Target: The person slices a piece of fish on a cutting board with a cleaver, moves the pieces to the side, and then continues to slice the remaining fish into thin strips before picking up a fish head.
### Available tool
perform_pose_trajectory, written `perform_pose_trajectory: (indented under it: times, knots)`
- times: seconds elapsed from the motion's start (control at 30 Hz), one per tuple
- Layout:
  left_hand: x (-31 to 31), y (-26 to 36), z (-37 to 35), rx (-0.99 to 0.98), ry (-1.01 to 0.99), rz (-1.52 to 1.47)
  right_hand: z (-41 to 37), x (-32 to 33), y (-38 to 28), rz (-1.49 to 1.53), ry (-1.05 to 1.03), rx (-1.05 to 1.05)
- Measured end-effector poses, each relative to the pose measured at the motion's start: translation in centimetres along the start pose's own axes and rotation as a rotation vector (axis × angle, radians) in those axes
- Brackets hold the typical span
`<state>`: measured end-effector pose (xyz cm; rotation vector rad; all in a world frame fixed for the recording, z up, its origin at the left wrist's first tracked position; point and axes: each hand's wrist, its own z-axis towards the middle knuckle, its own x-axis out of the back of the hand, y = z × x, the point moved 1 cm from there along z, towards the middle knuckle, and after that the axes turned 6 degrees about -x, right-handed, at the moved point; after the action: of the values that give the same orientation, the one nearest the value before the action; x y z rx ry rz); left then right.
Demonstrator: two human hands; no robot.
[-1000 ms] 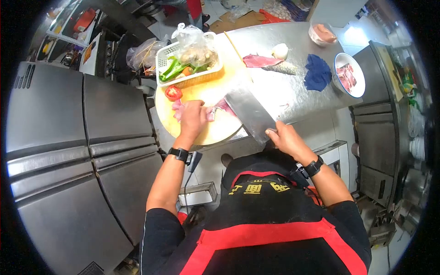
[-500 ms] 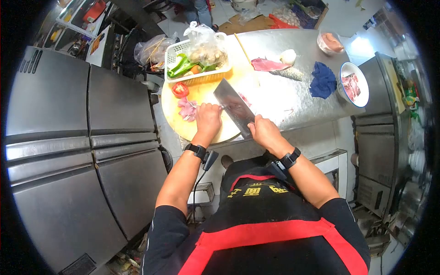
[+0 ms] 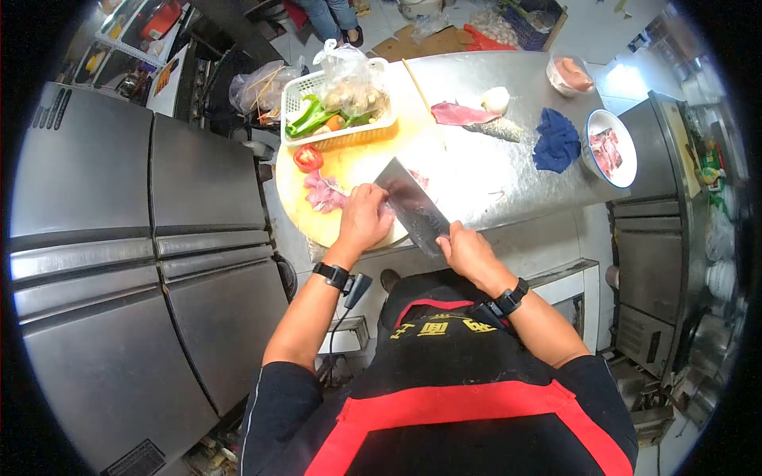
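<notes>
A wide cleaver [image 3: 412,205] is held by its handle in my right hand [image 3: 471,255], with the blade slanting up and left over the round yellow cutting board [image 3: 298,208]. My left hand [image 3: 366,216] is closed with bent fingers beside the blade, pressing on a pale pink piece of meat that is mostly hidden under it. Sliced pink meat [image 3: 324,193] lies just left of that hand. Above the slices rests a cut tomato [image 3: 308,159]. More meat shows partly behind the blade.
A white basket [image 3: 343,136] of vegetables and a plastic bag stands at the board's back. On the metal table [image 3: 524,79] are red fish meat [image 3: 458,113], a white round item [image 3: 495,99], a blue cloth [image 3: 557,140], a meat bowl [image 3: 609,148] and a tub [image 3: 570,75]. A person's legs [image 3: 332,17] stand beyond.
The cleaver and my right hand have shifted slightly down and right. My left hand has moved a little lower, and its wrist has shifted left. The person's legs beyond the table show more fully.
</notes>
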<state>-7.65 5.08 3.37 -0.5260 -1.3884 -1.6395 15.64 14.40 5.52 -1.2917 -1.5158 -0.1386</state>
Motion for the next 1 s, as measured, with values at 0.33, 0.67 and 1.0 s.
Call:
perform_pose_trajectory:
  times: [0.33, 0.67, 1.0]
  knots:
    - [-2.8, -1.3, -1.5, -0.058, 0.083, 0.033, 3.3, -0.4, -2.3, -0.002, 0.051, 0.071]
    - [-1.2, -2.5, -1.3, -0.006, 0.120, 0.167, 0.0, 3.5, 5.8, 0.299, 0.036, -0.093]
    - [-3.7, -1.0, -0.1, 0.082, 0.122, 0.268, 3.9, 3.8, 9.8, 0.268, -0.039, -0.060]
